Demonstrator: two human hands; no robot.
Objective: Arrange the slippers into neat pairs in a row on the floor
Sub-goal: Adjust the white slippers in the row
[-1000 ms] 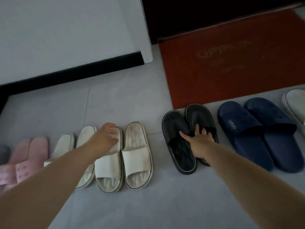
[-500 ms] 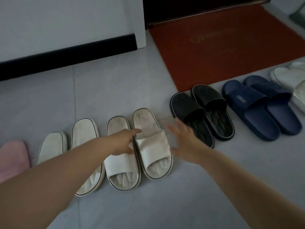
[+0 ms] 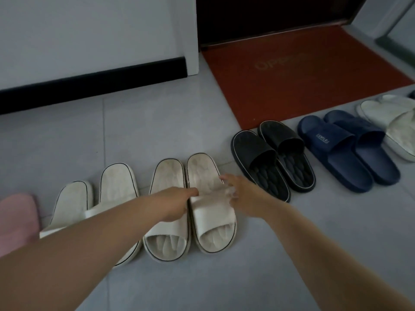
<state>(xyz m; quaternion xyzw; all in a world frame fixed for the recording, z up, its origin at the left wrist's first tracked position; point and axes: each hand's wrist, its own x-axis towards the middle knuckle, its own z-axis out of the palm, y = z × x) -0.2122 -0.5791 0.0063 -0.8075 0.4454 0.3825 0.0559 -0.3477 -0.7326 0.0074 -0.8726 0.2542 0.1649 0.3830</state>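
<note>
**Both hands at one white slipper**

Grey floor tiles (image 3: 157,131) run up to a white wall with a black skirting, and a red doormat (image 3: 292,90) lies before the dark doorway. Faint letters on the mat begin "OPP"; what follows is too dim to read. The navy pair (image 3: 359,167) carries a small white label (image 3: 322,137) on one strap, its print too small to make out.

The slippers lie in a row across the floor, each with its long axis running near to far. The right white slipper (image 3: 202,173) and its mate (image 3: 167,176) lie side by side and touching, heels toward the wall and open toes toward the person. The black pair (image 3: 269,158) and the navy pair point the other way, toes toward the mat. Another white pair (image 3: 116,187) and a pink slipper (image 3: 15,216) lie further left.

The left hand (image 3: 177,203) reaches to the inner edge of the right white slipper's strap; whether its fingers pinch it cannot be told. The right hand (image 3: 244,198), blurred, touches the strap's outer edge with spread fingers.

A second ago the right hand rested on the black pair, and half a second ago it hung between the pairs.
</note>
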